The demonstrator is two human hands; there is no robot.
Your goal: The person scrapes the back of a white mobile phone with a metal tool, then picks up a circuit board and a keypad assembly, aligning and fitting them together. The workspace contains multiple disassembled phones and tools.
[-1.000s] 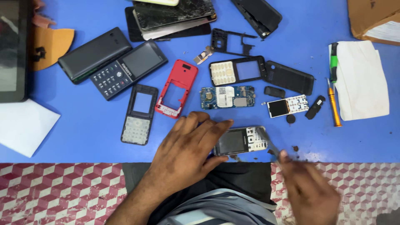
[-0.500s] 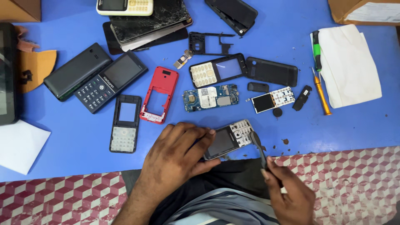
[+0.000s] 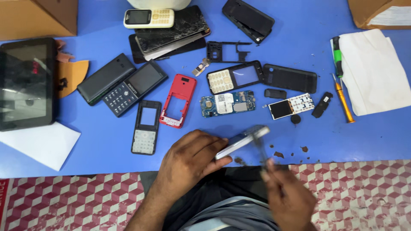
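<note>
Left hand [image 3: 190,160] pins a small phone body [image 3: 242,140] tilted at the near edge of the blue table [image 3: 102,141], grip closed on its end so it stays steady for work. Right hand [image 3: 289,196], blurred, grips a thin tool [image 3: 259,145] touching the phone. Circuit board [image 3: 228,103], red frame [image 3: 178,101] and orange screwdriver [image 3: 343,100] lie spread within reach.

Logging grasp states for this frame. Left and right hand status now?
Left hand: closed on a phone body, tilted up off the blue table.
Right hand: motion-blurred, pinching a thin tool that reaches the phone body.
</note>
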